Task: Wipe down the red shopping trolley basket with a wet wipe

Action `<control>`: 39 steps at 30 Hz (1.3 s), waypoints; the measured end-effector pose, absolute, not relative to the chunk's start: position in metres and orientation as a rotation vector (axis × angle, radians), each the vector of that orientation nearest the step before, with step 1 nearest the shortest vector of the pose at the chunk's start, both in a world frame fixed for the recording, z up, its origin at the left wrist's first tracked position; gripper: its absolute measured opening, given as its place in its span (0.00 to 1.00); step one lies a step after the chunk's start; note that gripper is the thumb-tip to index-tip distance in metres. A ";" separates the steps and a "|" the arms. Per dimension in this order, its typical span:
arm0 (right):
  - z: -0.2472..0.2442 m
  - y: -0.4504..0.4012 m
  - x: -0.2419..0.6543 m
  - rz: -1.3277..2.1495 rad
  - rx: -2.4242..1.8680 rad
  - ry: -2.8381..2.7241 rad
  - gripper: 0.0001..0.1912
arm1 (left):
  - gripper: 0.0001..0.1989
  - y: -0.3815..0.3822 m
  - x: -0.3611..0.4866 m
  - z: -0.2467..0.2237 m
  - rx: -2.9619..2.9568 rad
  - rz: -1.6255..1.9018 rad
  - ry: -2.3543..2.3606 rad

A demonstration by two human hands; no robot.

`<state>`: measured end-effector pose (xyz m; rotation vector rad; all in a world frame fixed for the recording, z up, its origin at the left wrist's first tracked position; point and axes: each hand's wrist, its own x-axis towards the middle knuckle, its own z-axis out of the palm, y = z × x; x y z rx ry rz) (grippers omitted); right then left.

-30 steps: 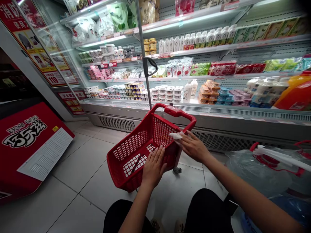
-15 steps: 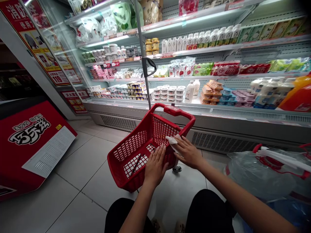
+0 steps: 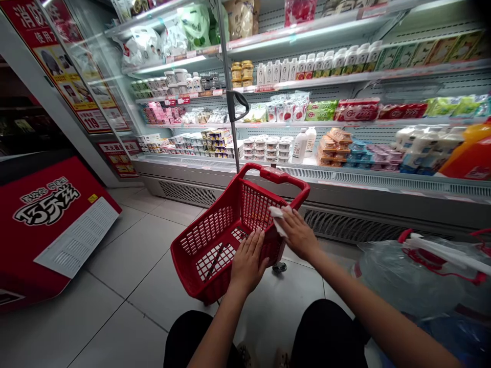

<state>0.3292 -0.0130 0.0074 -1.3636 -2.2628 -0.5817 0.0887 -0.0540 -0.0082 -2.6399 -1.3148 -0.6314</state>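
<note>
A red plastic shopping cart [image 3: 209, 227] with lattice sides stands before my knees, its handle [image 3: 278, 176] toward the refrigerated shelves. My left hand [image 3: 248, 263] lies flat, fingers stretched out, against the cart's near side wall. Higher up, close to the handle end, my right hand [image 3: 299, 234] presses a crumpled white wipe [image 3: 277, 220] to the outside of the cart. The fingers of that hand lie over the wipe and hide part of it. Down in the basket, a dark strip [image 3: 215, 259] crosses the lattice floor.
An open refrigerated display case [image 3: 180, 189] with dairy goods runs along the back. To the right stand large clear water bottles [image 3: 406, 276] with red handles. A red freezer cabinet [image 3: 92, 179] is at the left. One cart caster [image 3: 279, 267] shows on the tiled floor.
My right hand has shifted slightly up and to the right along the cart with the wipe. My left hand stays on the side wall, almost in place.
</note>
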 end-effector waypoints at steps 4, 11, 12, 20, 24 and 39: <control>0.005 -0.020 0.321 -0.532 -1.221 -2.431 0.36 | 0.41 -0.051 0.077 -0.007 -2.693 -0.589 -1.264; 0.023 0.021 0.384 -0.646 -1.479 -2.172 0.30 | 0.34 -0.071 0.001 -0.017 -2.569 -0.542 -1.404; 0.022 0.022 0.382 -0.635 -1.491 -2.137 0.31 | 0.33 -0.074 -0.005 -0.019 -2.556 -0.541 -1.424; -0.018 -0.032 0.265 -0.387 -1.252 -2.312 0.31 | 0.32 -0.073 0.008 -0.020 -2.504 -0.561 -1.485; -0.016 -0.035 0.264 -0.346 -1.118 -2.418 0.35 | 0.34 -0.074 0.005 -0.016 -2.521 -0.570 -1.455; -0.022 -0.009 0.294 -0.435 -1.357 -2.240 0.32 | 0.32 -0.082 -0.020 -0.031 -2.443 -0.561 -1.556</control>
